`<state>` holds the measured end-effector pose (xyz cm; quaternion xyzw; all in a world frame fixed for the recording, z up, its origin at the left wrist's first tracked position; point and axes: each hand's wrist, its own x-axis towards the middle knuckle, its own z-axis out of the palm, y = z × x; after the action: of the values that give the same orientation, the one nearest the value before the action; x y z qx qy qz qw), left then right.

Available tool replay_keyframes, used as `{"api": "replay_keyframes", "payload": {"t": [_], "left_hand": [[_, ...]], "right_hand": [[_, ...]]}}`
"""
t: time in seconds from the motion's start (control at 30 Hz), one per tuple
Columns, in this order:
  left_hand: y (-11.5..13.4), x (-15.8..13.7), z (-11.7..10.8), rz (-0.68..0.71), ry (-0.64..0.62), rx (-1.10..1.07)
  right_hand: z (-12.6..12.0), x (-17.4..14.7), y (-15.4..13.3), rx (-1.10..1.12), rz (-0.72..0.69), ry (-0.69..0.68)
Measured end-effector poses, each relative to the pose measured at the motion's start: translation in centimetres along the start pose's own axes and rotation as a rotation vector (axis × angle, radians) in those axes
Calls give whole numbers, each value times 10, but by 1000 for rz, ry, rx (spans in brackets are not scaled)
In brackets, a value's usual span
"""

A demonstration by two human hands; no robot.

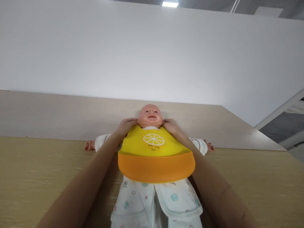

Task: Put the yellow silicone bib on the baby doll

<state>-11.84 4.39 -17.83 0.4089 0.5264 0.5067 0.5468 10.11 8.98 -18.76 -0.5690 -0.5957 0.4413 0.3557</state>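
Observation:
A baby doll [150, 114] lies on its back, head away from me, arms stretched out to both sides. It wears white clothes [140, 202] with coloured dots. Over its chest is a yellow bib [135, 142] with a lemon-slice print and an orange catch pocket [156, 167]. At the left side of the doll's neck, my left hand [127, 126] is at the bib's upper edge. My right hand [171, 126] is at the matching spot on the right. The fingertips of both hands go behind the neck, so their grip and the bib's ends are hidden.
The doll lies across a light wooden table [42, 177] and a paler board surface [47, 117] behind it. A white wall panel [152, 53] rises at the back. Past the table's right edge, a grey floor area [282, 126] shows.

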Motion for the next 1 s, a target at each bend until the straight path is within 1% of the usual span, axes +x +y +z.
{"api": "replay_keyframes", "payload": {"t": [0.07, 0.13, 0.27, 0.37, 0.47, 0.53, 0.6, 0.7, 0.8, 0.87, 0.93, 1.0], "left_hand": [[1, -4, -1, -6, 4, -39], [1, -11, -4, 2, -1, -58], [5, -29, -11, 40, -48, -41], [13, -53, -16, 59, -105, -4], [21, -83, -18, 43, -187, -30], [24, -101, -17, 8, -203, -50], [26, -113, -14, -4, -159, -72], [31, -118, -7, 47, -27, -118], [37, -108, -1, 116, 80, -154], [39, -100, 1, 138, 129, -168], [36, -92, 2, 134, 160, -154], [29, -88, 2, 120, 168, -113]], "right_hand": [[-3, -7, -2, 53, 20, -14], [-7, -19, -5, 154, 47, -31], [-18, -54, -15, 375, 85, -23], [-27, -84, -20, 425, 70, -22], [-33, -109, -20, 452, 34, -97], [-35, -120, -18, 493, 13, -141], [-35, -126, -17, 521, 8, -135], [-34, -123, -23, 554, 17, -84], [-33, -114, -35, 577, 8, -35], [-32, -106, -42, 574, -7, -3], [-29, -100, -43, 570, -12, 20], [-25, -95, -39, 572, 0, 31]]}}
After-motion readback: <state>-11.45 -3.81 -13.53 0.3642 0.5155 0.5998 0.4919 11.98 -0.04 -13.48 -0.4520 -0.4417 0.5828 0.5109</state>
